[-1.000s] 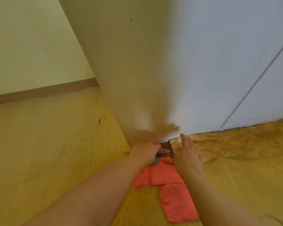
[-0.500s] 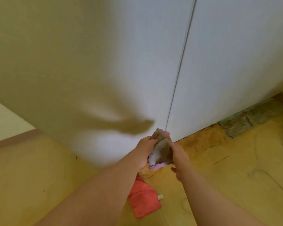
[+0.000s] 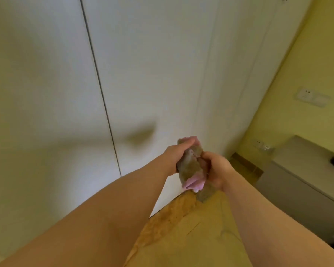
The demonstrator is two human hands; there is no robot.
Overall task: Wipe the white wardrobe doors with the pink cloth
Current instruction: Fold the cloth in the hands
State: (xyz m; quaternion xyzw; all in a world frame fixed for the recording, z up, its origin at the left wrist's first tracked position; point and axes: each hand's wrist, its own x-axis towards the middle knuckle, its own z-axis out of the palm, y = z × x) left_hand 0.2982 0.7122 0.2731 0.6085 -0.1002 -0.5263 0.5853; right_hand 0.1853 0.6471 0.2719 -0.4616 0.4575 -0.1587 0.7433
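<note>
Before the smooth white wardrobe doors (image 3: 152, 74), left hand (image 3: 174, 157) and right hand (image 3: 216, 166) clench their grip on the crumpled pink cloth (image 3: 193, 170), probably light, limp, best held bunched

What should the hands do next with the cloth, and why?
Probably open the pink cloth out and press it flat on the white wardrobe door. Right now the left hand and the right hand both grip it scrunched in a ball, and it seems to hang in front of the door, not on it, so little of it could wipe.
</note>
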